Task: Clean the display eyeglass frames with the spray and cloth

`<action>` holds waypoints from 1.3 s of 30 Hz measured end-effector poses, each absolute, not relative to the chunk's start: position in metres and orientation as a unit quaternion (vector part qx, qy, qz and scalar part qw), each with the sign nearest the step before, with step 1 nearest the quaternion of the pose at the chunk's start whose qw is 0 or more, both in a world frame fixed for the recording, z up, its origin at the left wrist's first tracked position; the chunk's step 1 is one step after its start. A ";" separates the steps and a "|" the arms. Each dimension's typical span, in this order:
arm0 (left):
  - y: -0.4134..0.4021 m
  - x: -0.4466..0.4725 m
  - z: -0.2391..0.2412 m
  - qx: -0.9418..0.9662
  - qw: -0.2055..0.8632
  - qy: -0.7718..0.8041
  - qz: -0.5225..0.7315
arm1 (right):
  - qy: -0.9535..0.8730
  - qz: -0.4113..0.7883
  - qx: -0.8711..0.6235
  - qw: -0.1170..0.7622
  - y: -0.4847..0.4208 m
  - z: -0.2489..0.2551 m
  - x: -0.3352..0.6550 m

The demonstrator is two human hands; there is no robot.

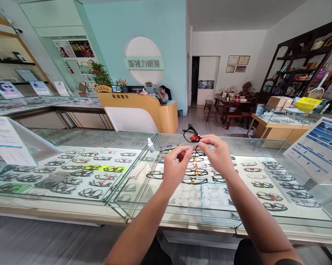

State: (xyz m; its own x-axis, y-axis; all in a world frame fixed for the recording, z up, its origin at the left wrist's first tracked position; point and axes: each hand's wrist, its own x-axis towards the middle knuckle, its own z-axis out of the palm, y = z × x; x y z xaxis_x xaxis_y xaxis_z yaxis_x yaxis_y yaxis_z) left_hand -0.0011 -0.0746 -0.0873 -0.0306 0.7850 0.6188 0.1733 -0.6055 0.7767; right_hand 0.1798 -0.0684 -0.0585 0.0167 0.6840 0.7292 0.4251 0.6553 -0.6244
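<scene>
Foreground: right-hand counter point(182, 218) of glass, with eyeglass frames point(270, 196) in columns on a pale base inside and a teal-edged white sheet point(215, 197) near the front. Beside it, left-hand counter point(58, 212), likewise glass-sided, with rows of spectacles point(90, 193) on white lining, two pairs over a yellow-green strip point(102, 168) and others over a green card point(24, 188) at the near left. Small white spray bottle point(150, 146) upright near the seam between the two; exact supporting surface impossible to tell. Along the near side, a straight front edge below both forearms; along the far side, a glass rim, with grey floor point(185, 125) and a curved reception desk point(138, 110) beyond. Open air above the glass around both hands, bounded at far left by a folded placard point(14, 141) and at far right by a tilted information board point(316, 147). Black eyeglasses point(189, 134), with a red tag point(194, 137) on one lens, raised above the far part of the right-hand counter, one lens higher than the other. Right hand point(218, 154) pinched on the frame between thumb and fingers, at its right side. Left hand point(175, 167) just below and left of the eyeglasses, with thumb and fingertips drawn close together; contact with the frame impossible to tell.
</scene>
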 end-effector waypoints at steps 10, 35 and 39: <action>-0.120 -0.006 -0.156 0.478 0.510 0.400 0.593 | -0.691 -0.021 -0.493 0.528 -0.147 -0.155 0.118; 0.027 -0.109 -0.122 0.859 -0.031 0.506 -0.069 | -0.489 0.381 -0.514 0.593 -0.161 -0.239 0.245; 0.035 -0.110 -0.133 0.858 -0.041 0.503 -0.097 | -0.493 0.369 -0.511 0.600 -0.161 -0.240 0.246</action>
State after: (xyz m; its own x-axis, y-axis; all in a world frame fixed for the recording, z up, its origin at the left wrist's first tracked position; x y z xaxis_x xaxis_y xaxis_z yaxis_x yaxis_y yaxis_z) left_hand -0.1097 0.0350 -0.1331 0.4747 0.8713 -0.1243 0.8555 -0.4900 -0.1677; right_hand 0.2460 -0.1615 -0.2398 0.2416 0.9464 0.2143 0.0615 0.2055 -0.9767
